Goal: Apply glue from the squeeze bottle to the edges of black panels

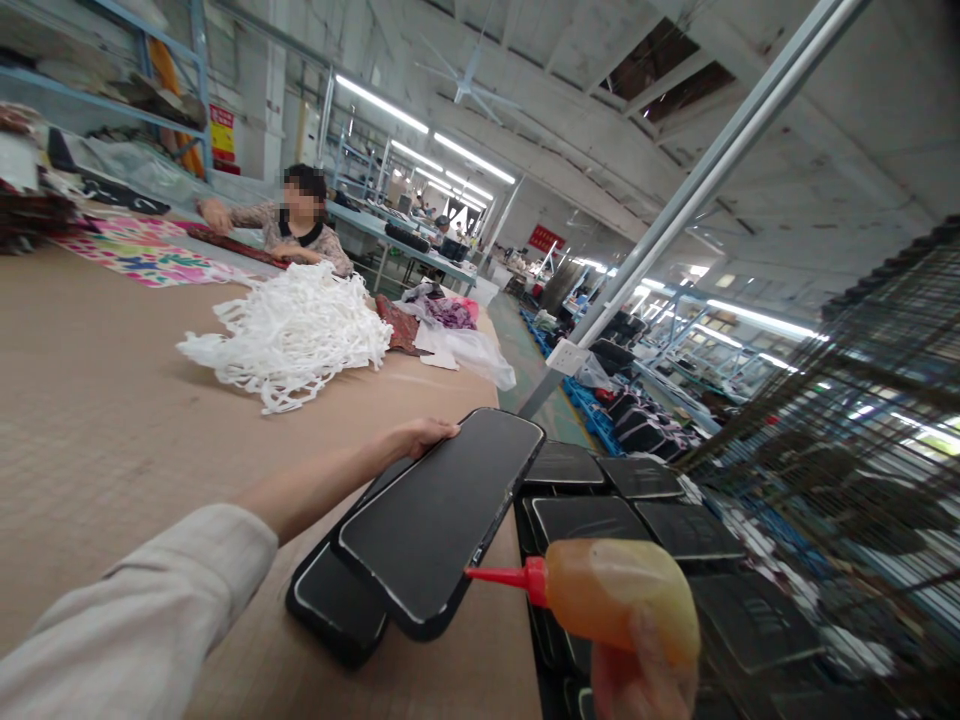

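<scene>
My left hand (426, 436) grips the upper left edge of a black rounded rectangular panel (442, 515) with a pale line along its rim. The panel is tilted above the table's edge, over another black panel (341, 600) that lies on the table. My right hand (641, 665) is wrapped round a squeeze bottle (619, 595) of amber liquid, held on its side. Its red nozzle (510, 577) points left, with the tip at the panel's lower right edge. Whether the tip touches the panel I cannot tell.
Several similar black panels (690, 530) are stacked right of the brown-covered table (247, 460). A heap of white strips (300, 325) lies on the table, with fabric and plastic (450, 320) behind it. Across the table sits a person (304, 225). A metal post (637, 260) rises beside the table.
</scene>
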Motion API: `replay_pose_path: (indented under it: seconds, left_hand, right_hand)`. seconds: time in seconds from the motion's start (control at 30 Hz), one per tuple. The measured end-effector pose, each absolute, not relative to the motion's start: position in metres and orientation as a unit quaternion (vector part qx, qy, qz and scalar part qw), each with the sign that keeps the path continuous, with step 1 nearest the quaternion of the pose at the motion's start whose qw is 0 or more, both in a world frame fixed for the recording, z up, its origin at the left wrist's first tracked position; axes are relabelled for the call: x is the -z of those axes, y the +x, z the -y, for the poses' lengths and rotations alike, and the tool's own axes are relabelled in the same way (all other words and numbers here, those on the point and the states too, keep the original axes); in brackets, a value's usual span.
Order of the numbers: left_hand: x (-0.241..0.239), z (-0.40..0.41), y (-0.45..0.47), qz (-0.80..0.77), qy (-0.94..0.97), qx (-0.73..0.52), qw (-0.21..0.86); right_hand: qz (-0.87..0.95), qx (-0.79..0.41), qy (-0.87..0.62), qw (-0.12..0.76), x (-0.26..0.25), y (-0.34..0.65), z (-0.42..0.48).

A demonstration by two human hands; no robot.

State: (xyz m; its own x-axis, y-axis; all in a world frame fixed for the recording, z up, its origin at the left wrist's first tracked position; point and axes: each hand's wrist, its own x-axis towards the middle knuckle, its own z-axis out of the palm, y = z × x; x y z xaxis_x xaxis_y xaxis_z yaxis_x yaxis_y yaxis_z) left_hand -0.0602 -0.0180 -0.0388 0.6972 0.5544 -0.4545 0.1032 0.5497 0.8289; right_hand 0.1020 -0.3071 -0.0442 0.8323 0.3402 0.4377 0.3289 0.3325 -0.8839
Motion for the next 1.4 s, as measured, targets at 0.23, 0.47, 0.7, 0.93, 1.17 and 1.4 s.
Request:
replay_pose_path:
  seconds: [0.23,0.47,0.7,0.93,1.17,1.4]
  left_hand:
    - [0.041,0.014,-0.062,-0.378,0.437,-0.159,0.8]
    - [0.048,0.007,-0.064,-0.396,0.422,-0.176,0.796]
    - [0.061,-0.007,-0.072,-0.414,0.388,-0.207,0.797]
    - [0.071,-0.016,-0.083,-0.435,0.328,-0.26,0.797]
    - [0.077,-0.014,-0.085,-0.449,0.281,-0.283,0.799]
    - [0.07,-0.008,-0.071,-0.439,0.281,-0.31,0.795]
  right_hand:
    - [0.294,0.006,-0.571,0.766,0.049,0.102,0.308]
    - [0.307,-0.041,-0.572,0.76,0.04,0.09,0.31]
    - [0.279,0.008,-0.612,0.74,0.038,0.089,0.317]
    - [0.27,0.024,-0.581,0.767,0.033,0.083,0.314]
    - [0.205,0.031,-0.529,0.823,0.025,0.055,0.307]
    - [0.173,-0.02,-0.529,0.831,0.05,0.049,0.289]
